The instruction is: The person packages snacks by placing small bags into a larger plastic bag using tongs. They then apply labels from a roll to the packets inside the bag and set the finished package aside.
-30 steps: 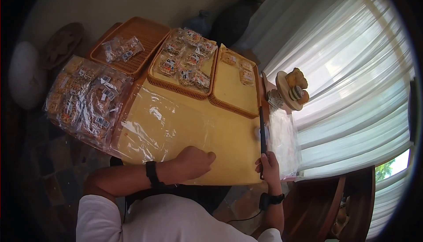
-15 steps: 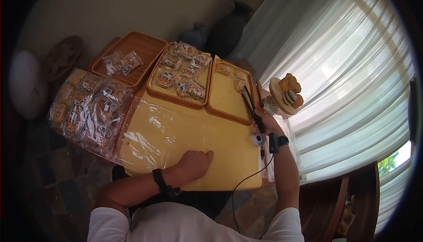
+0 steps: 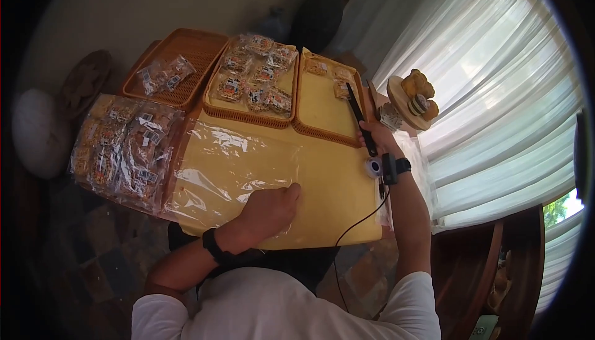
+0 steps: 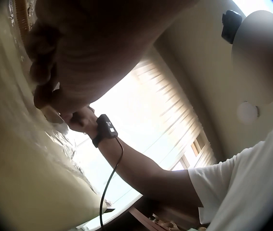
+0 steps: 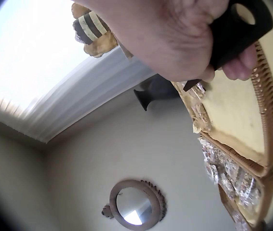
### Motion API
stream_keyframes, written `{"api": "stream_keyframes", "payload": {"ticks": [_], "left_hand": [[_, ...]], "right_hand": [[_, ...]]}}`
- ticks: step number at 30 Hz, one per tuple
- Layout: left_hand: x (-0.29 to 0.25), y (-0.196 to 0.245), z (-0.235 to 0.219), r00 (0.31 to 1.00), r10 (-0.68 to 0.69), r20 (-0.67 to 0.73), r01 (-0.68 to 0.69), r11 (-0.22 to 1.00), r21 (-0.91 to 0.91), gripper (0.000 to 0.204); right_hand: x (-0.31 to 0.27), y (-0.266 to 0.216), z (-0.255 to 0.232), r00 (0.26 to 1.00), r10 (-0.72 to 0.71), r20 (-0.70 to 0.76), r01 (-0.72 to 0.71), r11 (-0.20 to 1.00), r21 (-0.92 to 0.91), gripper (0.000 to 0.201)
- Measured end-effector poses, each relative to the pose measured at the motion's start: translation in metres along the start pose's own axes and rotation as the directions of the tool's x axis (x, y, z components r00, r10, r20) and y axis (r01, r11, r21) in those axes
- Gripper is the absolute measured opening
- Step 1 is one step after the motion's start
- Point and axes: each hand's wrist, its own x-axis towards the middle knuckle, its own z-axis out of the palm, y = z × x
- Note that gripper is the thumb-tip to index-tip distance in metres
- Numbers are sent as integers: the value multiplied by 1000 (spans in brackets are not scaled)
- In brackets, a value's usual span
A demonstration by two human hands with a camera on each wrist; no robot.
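Observation:
My right hand [image 3: 379,135] grips a pair of black tongs [image 3: 356,109]; their tips overlap a packaged snack [image 3: 341,90] in the right-hand wicker basket. In the right wrist view the tongs' dark handle end [image 5: 259,21], with a hole through it, sticks out of my fist. My left hand [image 3: 269,211] is curled low over the table, pinching the edge of a large clear plastic bag [image 3: 217,170] spread flat there. Crinkled plastic [image 4: 61,132] shows right at its fingertips in the left wrist view.
A middle basket [image 3: 248,117] holds several packets, and a brown basket [image 3: 180,101] holds a few. A filled clear bag [image 3: 124,148] lies at the left edge. A wooden stand [image 3: 403,104] with bread is at the right. A cable [image 3: 339,241] hangs from my right wrist.
My right hand has moved from the near right edge up toward the right-hand basket with the tongs, whose arms, spread half a second ago, now look closer together. My left hand stays at the bag.

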Motion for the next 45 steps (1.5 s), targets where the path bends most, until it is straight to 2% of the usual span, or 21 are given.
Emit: {"api": "stream_keyframes", "payload": {"ticks": [5,7,10,14,16,19,20,21,22,24,25,27,29,31,33,36,38,41,43,45], "left_hand": [[-3,6,-15,993,-115,-41,110,990,-91,13],[-1,7,-18,988,-141,-57,134,985,-110,13],[0,6,-21,982,-165,-96,151,979,-137,12],[0,3,-17,978,-165,-130,144,976,-162,11],[2,4,-16,971,-190,-142,165,971,-171,11],[4,14,-12,977,-150,-151,117,972,-204,13],[6,18,-10,980,-104,-172,62,970,-234,12],[9,21,-9,978,-52,-201,-2,966,-260,12],[12,23,-11,977,-46,-211,-10,967,-255,12],[8,28,-14,976,90,-200,-151,936,-318,12],[4,23,-17,977,74,-202,-135,941,-311,12],[-16,4,-29,927,158,-340,-229,957,-180,18],[-52,-28,-56,945,46,-324,-65,997,-49,37],[-92,-59,-76,938,-168,-303,202,976,83,50],[-124,-81,-82,921,-284,-265,325,937,128,62],[-137,-88,-74,935,-253,-249,310,923,229,70],[-129,-79,-67,931,-254,-263,309,931,194,70],[-124,-73,-56,926,-271,-262,323,929,182,75],[-124,-72,-58,919,-286,-272,343,920,190,74],[-125,-67,-71,934,-272,-231,320,925,205,73]], "right_hand": [[-41,25,-3,996,-80,41,77,994,76,27],[-65,35,-4,994,-72,82,55,980,192,27],[-114,59,-10,980,-157,119,138,979,150,22],[-203,89,-17,966,-93,242,52,984,173,20],[-240,106,-20,961,3,278,-45,988,148,19],[-275,123,-16,948,104,302,-118,993,29,17],[-282,131,-15,947,105,303,-120,992,30,17],[-285,136,-15,931,135,340,-139,990,-13,15],[-284,136,-14,913,162,374,-151,987,-57,15],[-282,131,-14,897,168,410,-143,986,-91,14],[-278,129,-12,873,181,453,-140,982,-124,14],[-269,128,-10,844,188,503,-126,980,-156,14],[-256,123,-6,819,178,546,-96,980,-176,14],[-244,118,-1,803,216,555,-79,962,-260,13],[-230,116,3,780,218,586,-49,956,-291,12],[-212,96,22,741,235,629,-15,942,-336,12],[-199,87,42,652,193,733,79,944,-319,14],[-196,59,80,660,174,731,130,932,-338,13],[-193,56,78,673,193,714,120,924,-363,13],[-188,58,56,695,205,689,215,855,-472,11]]}}
